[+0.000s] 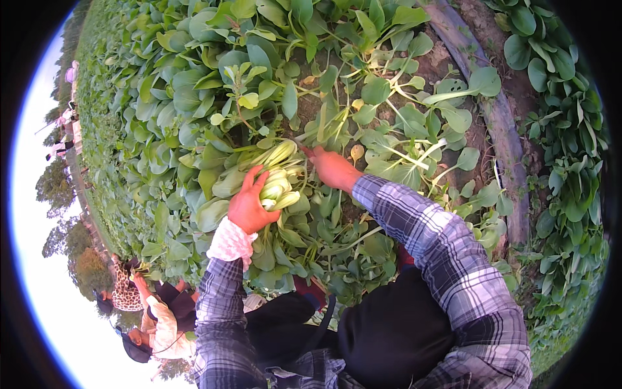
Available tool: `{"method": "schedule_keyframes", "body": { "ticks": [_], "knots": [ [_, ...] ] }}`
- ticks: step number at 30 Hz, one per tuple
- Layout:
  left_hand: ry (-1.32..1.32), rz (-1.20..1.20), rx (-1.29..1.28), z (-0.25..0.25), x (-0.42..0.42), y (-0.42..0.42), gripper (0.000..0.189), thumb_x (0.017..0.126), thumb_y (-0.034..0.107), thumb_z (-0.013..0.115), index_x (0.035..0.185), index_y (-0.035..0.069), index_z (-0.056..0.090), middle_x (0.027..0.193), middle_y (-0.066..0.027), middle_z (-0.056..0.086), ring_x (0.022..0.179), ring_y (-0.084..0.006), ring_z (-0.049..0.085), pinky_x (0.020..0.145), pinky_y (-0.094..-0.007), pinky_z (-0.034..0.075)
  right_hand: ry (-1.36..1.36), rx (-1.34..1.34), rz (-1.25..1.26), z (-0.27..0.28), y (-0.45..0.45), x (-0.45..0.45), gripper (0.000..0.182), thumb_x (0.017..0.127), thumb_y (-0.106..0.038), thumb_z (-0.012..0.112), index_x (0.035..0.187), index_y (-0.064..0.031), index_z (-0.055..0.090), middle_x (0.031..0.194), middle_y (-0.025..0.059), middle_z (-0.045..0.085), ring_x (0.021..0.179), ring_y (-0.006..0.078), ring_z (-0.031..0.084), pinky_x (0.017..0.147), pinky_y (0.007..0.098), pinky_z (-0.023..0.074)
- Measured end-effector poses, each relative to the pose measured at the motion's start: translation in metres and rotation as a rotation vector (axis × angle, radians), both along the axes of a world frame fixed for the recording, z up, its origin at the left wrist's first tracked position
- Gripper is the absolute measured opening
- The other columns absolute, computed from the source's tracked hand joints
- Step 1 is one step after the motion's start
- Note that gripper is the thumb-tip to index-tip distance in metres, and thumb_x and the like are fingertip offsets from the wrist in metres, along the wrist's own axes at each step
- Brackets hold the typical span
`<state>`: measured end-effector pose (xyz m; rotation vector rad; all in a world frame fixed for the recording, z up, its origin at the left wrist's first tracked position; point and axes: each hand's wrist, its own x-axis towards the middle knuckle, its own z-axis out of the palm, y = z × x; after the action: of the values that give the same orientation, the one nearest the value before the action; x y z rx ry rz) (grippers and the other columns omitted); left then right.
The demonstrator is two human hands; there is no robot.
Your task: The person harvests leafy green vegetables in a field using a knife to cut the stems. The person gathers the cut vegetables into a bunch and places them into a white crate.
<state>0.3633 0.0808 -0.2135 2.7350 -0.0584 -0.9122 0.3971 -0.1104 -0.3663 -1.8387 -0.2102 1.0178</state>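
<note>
Several heads of bok choy with pale green stalks lie bunched over leafy plants. My left hand, with a pink-and-white cloth at its wrist, grips this bunch from the near side. Just right of the stalks, my right hand is closed around the reddish-brown handle of a small knife. The knife points left, close to the top of the bunch; most of its blade is hidden among stems and leaves.
Growing bok choy fills the bed to the left. Loose cut leaves lie on soil to the right. Beyond them run a greyish strip and another plant row. People are at the lower left, others farther off.
</note>
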Motion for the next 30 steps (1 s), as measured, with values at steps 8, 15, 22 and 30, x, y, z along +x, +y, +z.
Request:
{"method": "schedule_keyframes", "body": {
  "ticks": [8, 15, 22, 30],
  "knots": [
    [0.001, 0.079, -0.153, -0.009, 0.006, 0.014, 0.080, 0.055, 0.022, 0.079, 0.126, 0.000, 0.050, 0.139, -0.0142, 0.038, 0.121, -0.0308, 0.047, 0.099, -0.0348, 0.041, -0.012, -0.015, -0.029, -0.002, 0.020, 0.000, 0.029, 0.095, -0.022, 0.043, 0.107, 0.0035, 0.046, 0.091, 0.0259, 0.063, 0.085, 0.0420, 0.062, 0.076, 0.0483, 0.0483],
    [-0.066, -0.035, -0.044, 0.014, -0.008, -0.011, 0.080, 0.057, 0.020, 0.077, 0.129, 0.003, 0.045, 0.140, -0.0103, 0.036, 0.103, -0.0316, 0.059, 0.084, -0.0365, 0.050, -0.048, 0.107, -0.253, -0.008, 0.012, -0.025, 0.028, 0.094, -0.025, 0.045, 0.103, 0.0005, 0.052, 0.089, 0.0256, 0.063, 0.085, 0.0428, 0.060, 0.077, 0.0510, 0.0458],
    [-0.234, -0.287, 0.021, 0.038, -0.030, -0.036, 0.087, 0.053, 0.015, 0.079, 0.131, 0.005, 0.043, 0.143, -0.0125, 0.034, 0.088, -0.0297, 0.063, 0.074, -0.0353, 0.053, 0.683, 0.804, -0.698, 0.041, -0.021, -0.001, 0.040, 0.086, -0.030, 0.066, 0.114, -0.0056, 0.049, 0.088, 0.0013, 0.057, 0.059, 0.0056, 0.051, 0.044, 0.0175, 0.0316],
    [-0.274, -0.429, -0.086, 0.072, -0.046, -0.055, 0.075, 0.059, 0.010, 0.069, 0.131, 0.005, 0.047, 0.142, -0.0267, 0.031, 0.090, -0.0313, 0.061, 0.077, -0.0373, 0.050, 0.677, 0.877, -0.765, 0.069, -0.059, -0.014, 0.042, 0.084, -0.011, 0.068, 0.122, -0.0085, 0.049, 0.088, 0.0001, 0.056, 0.063, 0.0061, 0.054, 0.045, 0.0177, 0.0365]
  ]
}}
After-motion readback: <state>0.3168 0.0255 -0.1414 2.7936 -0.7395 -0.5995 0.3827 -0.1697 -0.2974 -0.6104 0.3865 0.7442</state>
